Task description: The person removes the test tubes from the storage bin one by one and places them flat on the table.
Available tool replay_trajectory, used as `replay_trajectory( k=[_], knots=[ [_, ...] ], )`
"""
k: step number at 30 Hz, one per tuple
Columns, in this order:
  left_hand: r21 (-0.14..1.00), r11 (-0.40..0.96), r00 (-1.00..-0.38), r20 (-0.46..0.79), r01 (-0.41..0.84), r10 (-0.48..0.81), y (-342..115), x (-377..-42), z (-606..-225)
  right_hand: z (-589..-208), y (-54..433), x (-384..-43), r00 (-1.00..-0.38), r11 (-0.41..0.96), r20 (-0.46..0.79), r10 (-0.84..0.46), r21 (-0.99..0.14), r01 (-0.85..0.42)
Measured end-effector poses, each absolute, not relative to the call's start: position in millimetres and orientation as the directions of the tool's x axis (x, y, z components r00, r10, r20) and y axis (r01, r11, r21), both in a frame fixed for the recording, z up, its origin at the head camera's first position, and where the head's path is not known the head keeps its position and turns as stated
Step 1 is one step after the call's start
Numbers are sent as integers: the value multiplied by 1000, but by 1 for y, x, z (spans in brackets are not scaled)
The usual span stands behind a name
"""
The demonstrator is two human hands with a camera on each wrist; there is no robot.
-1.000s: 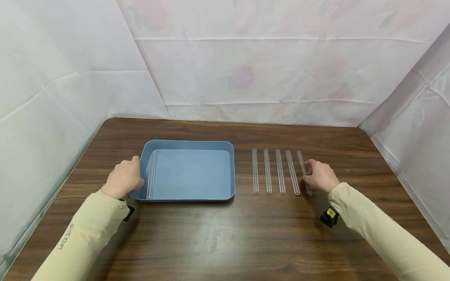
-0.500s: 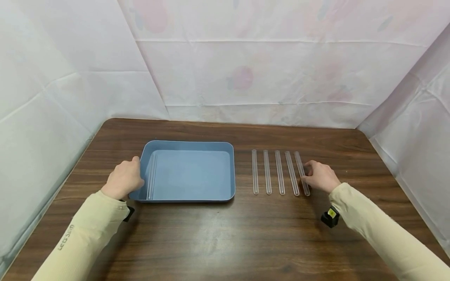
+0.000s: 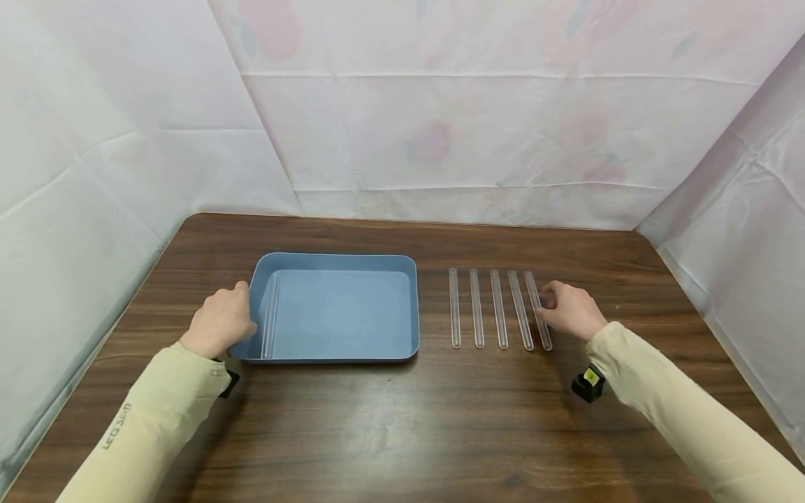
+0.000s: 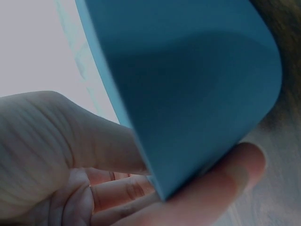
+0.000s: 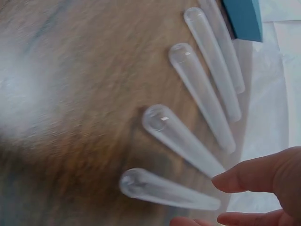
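Observation:
My left hand (image 3: pixel 220 323) grips the left wall of a blue tray (image 3: pixel 342 314); in the left wrist view thumb and fingers lie on either side of the tray's edge (image 4: pixel 188 84). One clear test tube (image 3: pixel 270 318) lies inside, along the tray's left end. Right of the tray, several clear test tubes (image 3: pixel 476 307) form a row on the table, rounded ends toward me. My right hand (image 3: pixel 572 311) is beside the rightmost test tube (image 3: pixel 544 337). In the right wrist view, its thumb and fingers stand apart around the far end of that tube (image 5: pixel 169 192).
The brown wooden table (image 3: pixel 390 433) has rounded back corners. White patterned cloth (image 3: pixel 478 126) hangs behind it and along both sides. Each wrist wears a small black camera, such as the right wrist camera (image 3: pixel 588 384).
The rightmost test tube has shifted slightly left, nearer its neighbour, and my right hand has shifted a little with it. My left hand keeps its grip on the tray.

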State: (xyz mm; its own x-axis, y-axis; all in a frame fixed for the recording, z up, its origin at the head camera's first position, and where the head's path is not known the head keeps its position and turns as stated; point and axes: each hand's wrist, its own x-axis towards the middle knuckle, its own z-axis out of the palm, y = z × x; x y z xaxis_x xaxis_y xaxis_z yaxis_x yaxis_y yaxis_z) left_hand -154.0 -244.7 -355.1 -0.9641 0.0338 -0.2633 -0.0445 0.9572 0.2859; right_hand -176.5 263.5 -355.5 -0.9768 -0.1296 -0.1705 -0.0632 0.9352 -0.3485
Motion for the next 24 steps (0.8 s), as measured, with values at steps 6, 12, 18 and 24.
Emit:
replay_trajectory(
  k=[6, 12, 18, 24],
  knots=[
    [283, 958, -966, -258, -48, 28, -245, -153, -355, -345, 251, -181, -979, 926, -136, -150, -367, -91],
    [285, 957, -965, -262, -48, 29, -246, -153, -355, -340, 234, -184, -976, 915, -121, -182, -385, -123],
    [293, 955, -962, -271, -48, 35, -245, -154, -355, -336, 217, -186, -975, 904, -105, -198, -405, -139],
    [290, 956, -963, -268, -48, 34, -245, -153, -354, -332, 197, -190, -971, 897, -82, -224, -408, -172]
  ],
)
